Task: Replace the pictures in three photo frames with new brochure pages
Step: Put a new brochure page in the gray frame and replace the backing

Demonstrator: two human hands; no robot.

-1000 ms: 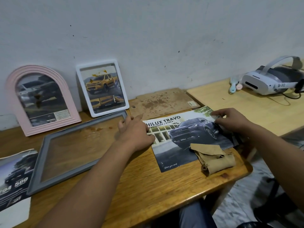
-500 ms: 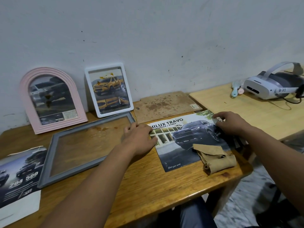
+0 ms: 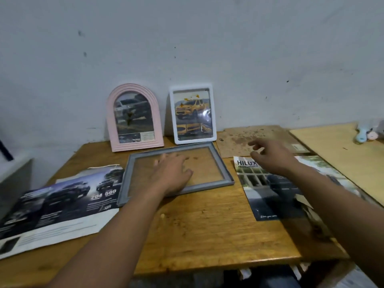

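Note:
A grey rectangular frame (image 3: 220, 163) lies flat on the wooden table (image 3: 207, 235), holding only glass. My left hand (image 3: 172, 173) rests flat on that glass, fingers spread. My right hand (image 3: 272, 156) hovers with fingers loosely spread above the top of the Hilux brochure page (image 3: 268, 196), holding nothing. A pink arched frame (image 3: 133, 117) and a white frame (image 3: 192, 113) lean on the wall, each with a car picture inside. A brown backing board (image 3: 239, 140) lies behind the page.
A dark car brochure page (image 3: 58, 200) lies at the left of the table. A tan folded cloth (image 3: 307, 206) sits on the Hilux page, partly hidden by my right arm. A lighter table (image 3: 340, 159) adjoins at the right, with small pastel items (image 3: 365, 135).
My left hand has moved from the Hilux page's left edge onto the grey frame's glass. My right hand has lifted off the page and moved left. The view has swung left.

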